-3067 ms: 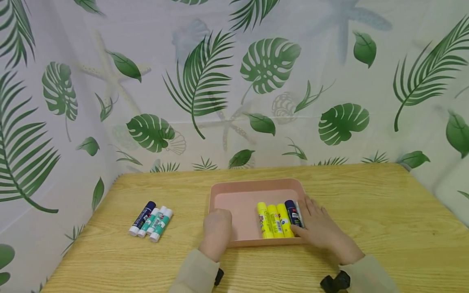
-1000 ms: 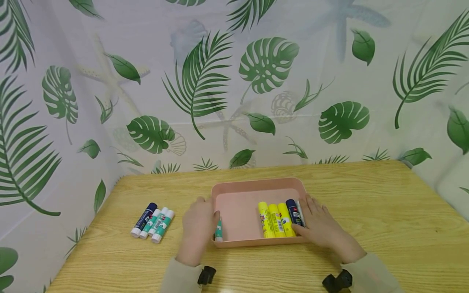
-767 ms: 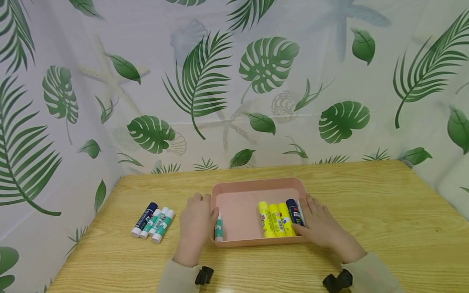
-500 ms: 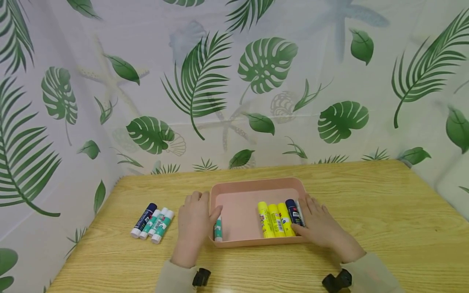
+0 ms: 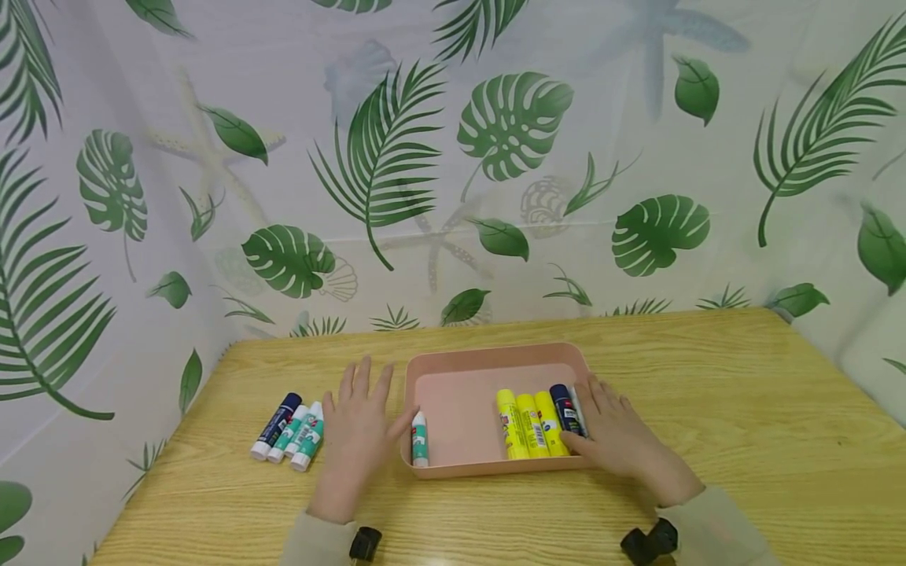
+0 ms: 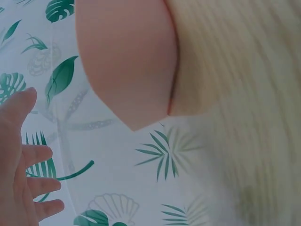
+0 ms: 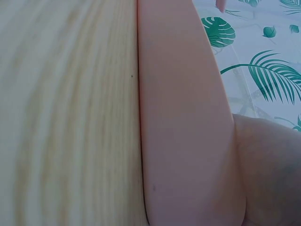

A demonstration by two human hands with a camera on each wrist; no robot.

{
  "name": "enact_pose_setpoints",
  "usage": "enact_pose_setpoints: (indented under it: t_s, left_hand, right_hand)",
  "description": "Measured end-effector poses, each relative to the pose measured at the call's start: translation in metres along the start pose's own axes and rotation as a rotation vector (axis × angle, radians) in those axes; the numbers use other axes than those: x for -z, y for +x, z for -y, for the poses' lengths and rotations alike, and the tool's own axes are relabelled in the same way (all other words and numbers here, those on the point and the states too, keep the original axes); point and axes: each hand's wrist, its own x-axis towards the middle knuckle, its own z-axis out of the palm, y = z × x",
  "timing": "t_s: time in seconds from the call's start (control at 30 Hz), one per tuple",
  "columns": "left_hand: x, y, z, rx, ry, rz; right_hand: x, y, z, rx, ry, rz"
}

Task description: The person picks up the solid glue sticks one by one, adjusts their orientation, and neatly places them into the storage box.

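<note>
My left hand hovers at the left of the pink tray, fingers spread and holding nothing; its thumb lies near the tray's left rim. In the left wrist view the same hand has its fingers apart. A teal-and-white glue stick lies along the tray's left wall. My right hand rests over the tray's right rim with extended fingers. Beside it in the tray lie three yellow glue sticks and a dark blue glue stick. A whitish stick is partly hidden by the right fingers.
Left of my left hand, a dark blue glue stick and several teal-and-white glue sticks lie side by side on the wooden table. A leaf-patterned cloth hangs behind the table.
My left hand has come out of the tray, moved left and spread its fingers, leaving a teal-and-white glue stick at the tray's left wall. My right hand has stayed put.
</note>
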Motion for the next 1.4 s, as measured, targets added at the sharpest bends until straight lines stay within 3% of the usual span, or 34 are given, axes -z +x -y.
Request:
enact_pose_setpoints:
  t_s: [0.53, 0.77, 1.0, 1.4]
  left_hand:
    - [-0.005, -0.011, 0.043, 0.056, 0.024, 0.096]
    - [0.001, -0.01, 0.05, 0.12, 0.011, 0.117]
    - [0.002, -0.01, 0.058, 0.114, 0.022, 0.079]
    - [0.003, -0.003, 0.066, 0.232, 0.036, 0.204]
  right_hand:
    - [0.003, -0.001, 0.003, -0.004, 0.013, 0.006]
    - [0.003, -0.001, 0.002, 0.0, 0.012, 0.001]
    - [0.002, -0.001, 0.002, -0.004, 0.004, 0.004]
    - [0.002, -0.001, 0.002, -0.01, 0.006, 0.005]
